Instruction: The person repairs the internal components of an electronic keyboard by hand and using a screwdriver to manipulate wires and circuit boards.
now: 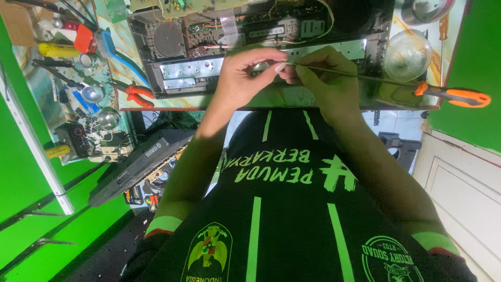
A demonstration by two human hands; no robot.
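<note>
Pinching with thumb and forefinger, the left hand (245,78) is closing on the bare tip of a long screwdriver (365,77) with a thin metal shaft and an orange-and-black handle. Whether anything small is sitting between those fingertips, I cannot tell. Both hands are working just in front of the opened grey metal electronics chassis (209,68), which is lying on the patterned workbench (120,78) with its circuit boards and wiring showing.

Far to the left of the chassis, a yellow cylindrical tool (57,50) is lying among the clutter. Closer in, a blue-handled tool (117,52) is resting against the chassis's left edge, and red-handled pliers (138,93) are lying at its front left corner. Below that corner, a flat black device (135,164) is leaning under the bench.

Right of the left hand and touching it, the right hand (329,83) is curling tightly around the shaft (gripping near the tip, well away from the handle). The screwdriver is running level from the chassis's front edge out past its right side, with the handle hanging beyond the bench edge. A clear round bowl (407,55) is sitting at the chassis's right end, just above the shaft.
</note>
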